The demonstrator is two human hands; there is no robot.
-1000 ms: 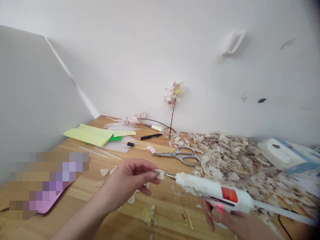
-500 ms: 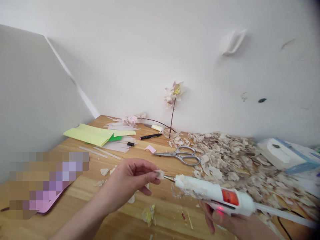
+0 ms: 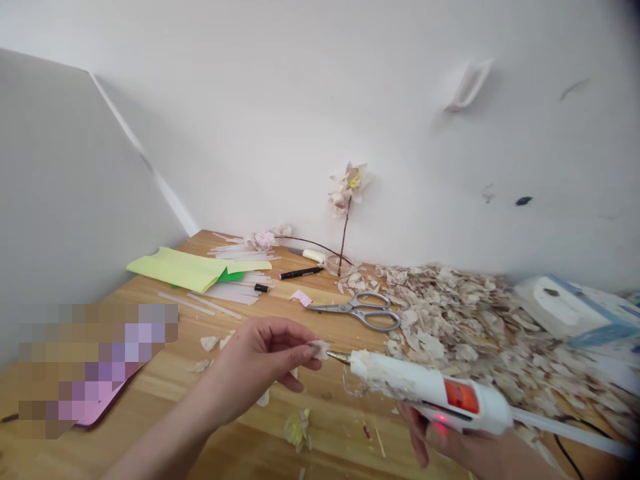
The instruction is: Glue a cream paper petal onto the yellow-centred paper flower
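My left hand point(image 3: 260, 363) pinches a small pale petal piece point(image 3: 319, 347) between thumb and fingertips, above the wooden table point(image 3: 165, 400). My right hand point(image 3: 465, 450) grips a white hot glue gun point(image 3: 430, 390) with an orange trigger and a lit red light. The gun's metal nozzle points left and almost touches the petal piece. Dried glue and scraps crust the gun's front end.
Scissors point(image 3: 357, 310) lie behind the hands. A heap of pale petal scraps point(image 3: 465, 320) covers the right side. Yellow and green paper point(image 3: 193, 268), glue sticks point(image 3: 230, 293), a black marker point(image 3: 300, 273), a flower on a stem point(image 3: 349, 183) and a white-blue box point(image 3: 575, 310) sit farther back.
The glue gun has drifted slightly down and right in my right hand. My left hand and the petal piece have stayed almost still.
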